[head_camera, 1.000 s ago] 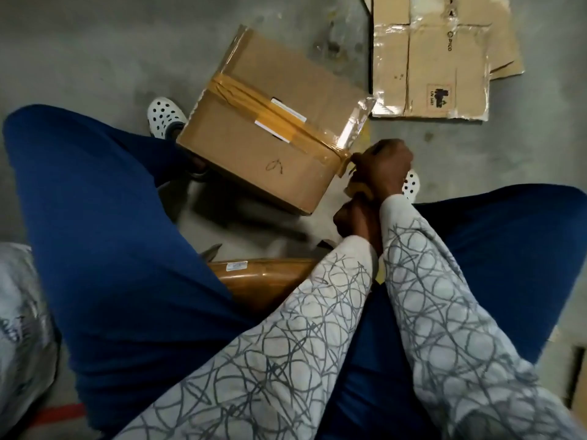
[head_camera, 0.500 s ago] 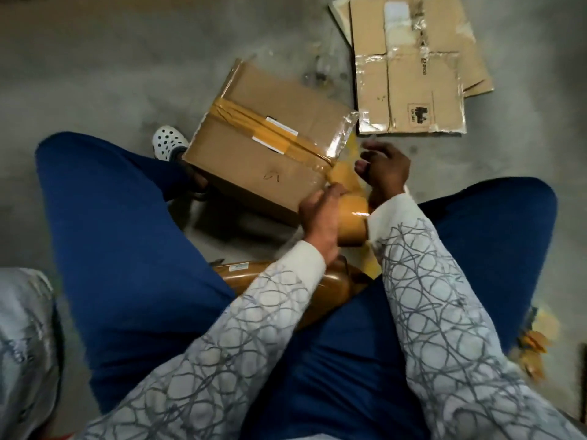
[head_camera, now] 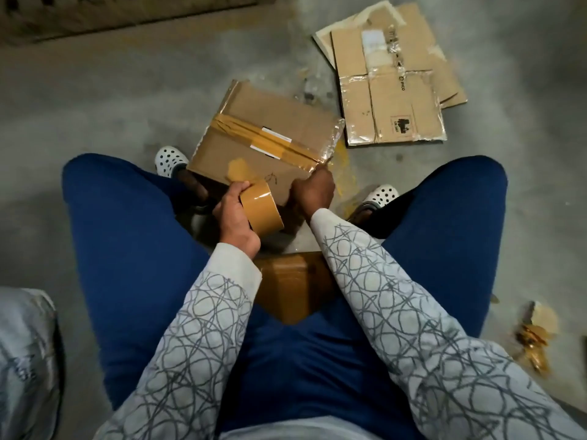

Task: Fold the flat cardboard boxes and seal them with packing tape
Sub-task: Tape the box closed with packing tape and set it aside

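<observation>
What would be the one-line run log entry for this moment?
left hand: grips tape roll | right hand: at taped box corner | flat boxes: on floor, unfolded

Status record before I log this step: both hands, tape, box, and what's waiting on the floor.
left hand: grips tape roll
right hand: at the box's near right corner, by the strip's end; grip unclear
box: folded, on the floor, brown tape strip across its top
flat boxes: stacked beyond the box, to the right, not yet folded
tape scraps: on the floor, far right
</observation>
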Action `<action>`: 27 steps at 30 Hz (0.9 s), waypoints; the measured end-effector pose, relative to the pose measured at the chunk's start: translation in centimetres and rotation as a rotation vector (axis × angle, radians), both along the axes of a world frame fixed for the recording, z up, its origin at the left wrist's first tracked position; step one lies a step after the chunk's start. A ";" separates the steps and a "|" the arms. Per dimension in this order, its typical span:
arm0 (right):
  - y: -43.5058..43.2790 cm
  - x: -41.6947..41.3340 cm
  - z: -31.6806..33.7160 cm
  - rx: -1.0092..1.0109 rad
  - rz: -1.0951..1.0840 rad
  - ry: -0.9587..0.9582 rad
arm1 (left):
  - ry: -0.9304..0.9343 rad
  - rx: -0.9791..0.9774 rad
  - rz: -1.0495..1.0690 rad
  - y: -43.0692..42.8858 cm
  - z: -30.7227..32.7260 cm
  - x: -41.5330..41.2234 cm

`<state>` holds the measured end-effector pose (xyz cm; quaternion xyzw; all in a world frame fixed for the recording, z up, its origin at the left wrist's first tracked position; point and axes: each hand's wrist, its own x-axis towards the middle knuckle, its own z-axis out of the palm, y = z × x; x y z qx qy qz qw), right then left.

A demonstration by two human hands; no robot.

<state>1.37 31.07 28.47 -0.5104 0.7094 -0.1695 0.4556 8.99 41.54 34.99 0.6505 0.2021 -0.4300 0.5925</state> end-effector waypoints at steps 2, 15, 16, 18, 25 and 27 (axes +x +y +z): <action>-0.1 0.6 0.1 -0.014 0.000 0.036 | -0.023 0.008 0.016 -0.2 -0.3 -0.1; -2.1 -3.0 0.5 -0.106 -0.045 0.045 | -0.019 -0.023 -0.103 0.5 -0.1 -0.5; -2.1 -3.3 0.9 -0.113 -0.051 0.054 | -0.057 -0.051 -0.138 0.4 0.0 -0.5; -1.6 -3.6 1.5 -0.121 -0.069 0.052 | -0.158 -0.103 -0.224 0.3 -0.1 -0.3; 2.0 -4.4 3.9 -0.067 -0.181 -0.418 | -1.106 0.130 -0.686 1.2 -0.6 0.0; 3.6 -4.6 4.4 0.007 -0.220 -0.569 | -1.299 0.117 -0.666 1.4 -0.4 0.2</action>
